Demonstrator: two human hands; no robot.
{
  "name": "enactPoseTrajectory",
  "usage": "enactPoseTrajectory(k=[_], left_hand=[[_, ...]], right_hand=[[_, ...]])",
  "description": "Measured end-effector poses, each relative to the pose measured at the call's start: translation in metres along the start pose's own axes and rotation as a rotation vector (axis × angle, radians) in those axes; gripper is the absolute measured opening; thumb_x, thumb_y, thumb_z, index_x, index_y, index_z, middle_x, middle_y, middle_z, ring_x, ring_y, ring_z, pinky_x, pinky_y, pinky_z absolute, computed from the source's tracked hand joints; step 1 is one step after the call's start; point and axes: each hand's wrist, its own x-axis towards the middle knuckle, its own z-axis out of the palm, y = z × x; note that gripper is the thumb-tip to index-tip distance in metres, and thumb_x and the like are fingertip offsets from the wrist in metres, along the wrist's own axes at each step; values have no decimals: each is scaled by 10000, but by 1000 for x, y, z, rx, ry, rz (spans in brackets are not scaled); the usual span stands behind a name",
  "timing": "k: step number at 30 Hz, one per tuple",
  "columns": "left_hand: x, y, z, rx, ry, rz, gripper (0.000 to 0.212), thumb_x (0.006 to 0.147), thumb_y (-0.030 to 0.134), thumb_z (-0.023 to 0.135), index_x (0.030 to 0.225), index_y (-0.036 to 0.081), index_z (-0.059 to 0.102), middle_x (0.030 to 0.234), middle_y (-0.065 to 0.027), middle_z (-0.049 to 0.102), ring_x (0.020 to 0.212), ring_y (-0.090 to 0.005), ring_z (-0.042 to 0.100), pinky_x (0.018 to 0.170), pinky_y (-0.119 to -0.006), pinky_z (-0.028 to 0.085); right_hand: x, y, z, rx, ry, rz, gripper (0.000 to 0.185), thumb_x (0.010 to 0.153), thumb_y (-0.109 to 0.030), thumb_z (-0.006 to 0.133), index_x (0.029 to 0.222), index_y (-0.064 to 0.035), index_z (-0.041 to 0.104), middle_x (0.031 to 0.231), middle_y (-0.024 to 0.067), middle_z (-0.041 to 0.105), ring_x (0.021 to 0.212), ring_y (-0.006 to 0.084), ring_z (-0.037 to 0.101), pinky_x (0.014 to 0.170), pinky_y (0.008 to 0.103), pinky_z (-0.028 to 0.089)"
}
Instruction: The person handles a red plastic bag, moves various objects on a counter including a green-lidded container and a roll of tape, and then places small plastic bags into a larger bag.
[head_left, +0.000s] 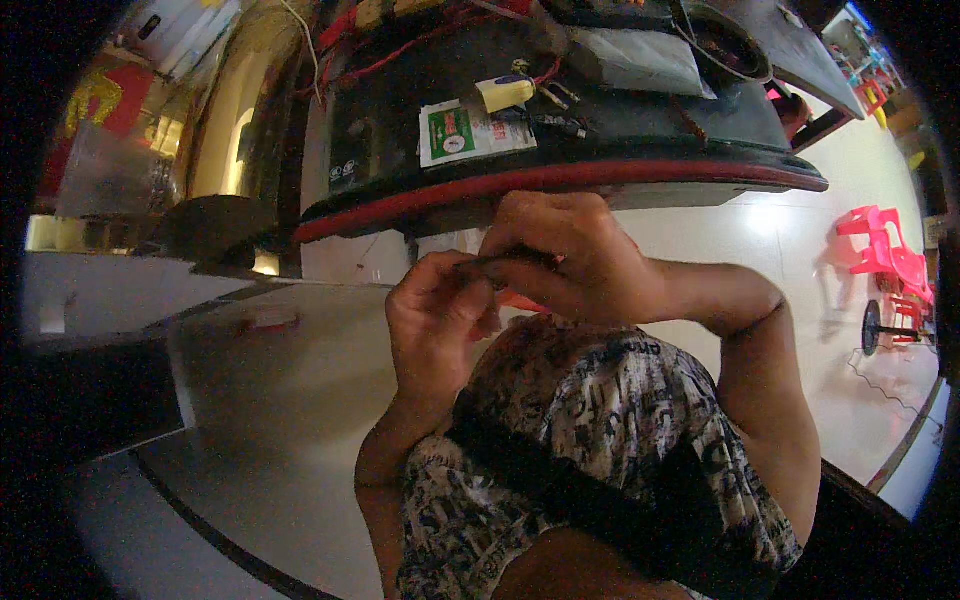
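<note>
My left hand (439, 322) and my right hand (592, 255) meet in front of my torso, just off the front edge of a dark tabletop (622, 127) with a red rim. Their fingertips are bent together around a narrow dark area. Blur and the fingers themselves hide whether a small thing is pinched there. A bit of red shows below the right fingers, too covered to name. Nearest on the tabletop lies a green and white printed packet (454, 133). Beside it are a yellow piece (506, 93) and a small black item (559, 121).
A clear plastic bag (637, 60) and a round dark container (724, 49) are farther back on the tabletop. Red cords (409, 56) run across its left part. A shiny gold column (236, 112) rises at left. Pink plastic stools (885, 247) stand on the floor at right.
</note>
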Motion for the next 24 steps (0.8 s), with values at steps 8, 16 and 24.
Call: enactPoseTrajectory(k=[8,16,24], left_hand=[[-9,-13,-4,63,151,-17,108,835,75,590,903,9,537,758,-34,562,583,-97,504,524,-234,394],[-10,-36,-41,-79,135,154,79,838,49,533,882,-17,524,725,-64,531,549,-110,472,493,-245,360],[-7,-34,-28,-13,226,71,103,815,55,557,885,-15,529,688,-67,512,519,-115,440,481,-248,348]], right_hand=[[-27,15,24,623,81,521,79,863,-73,632,853,5,626,714,29,612,656,84,560,565,257,470],[-35,36,18,590,170,590,142,908,-142,597,862,-10,571,675,10,542,516,62,474,426,214,379],[-30,37,30,770,69,552,121,896,-119,613,863,-7,585,659,13,553,499,62,474,419,213,363]])
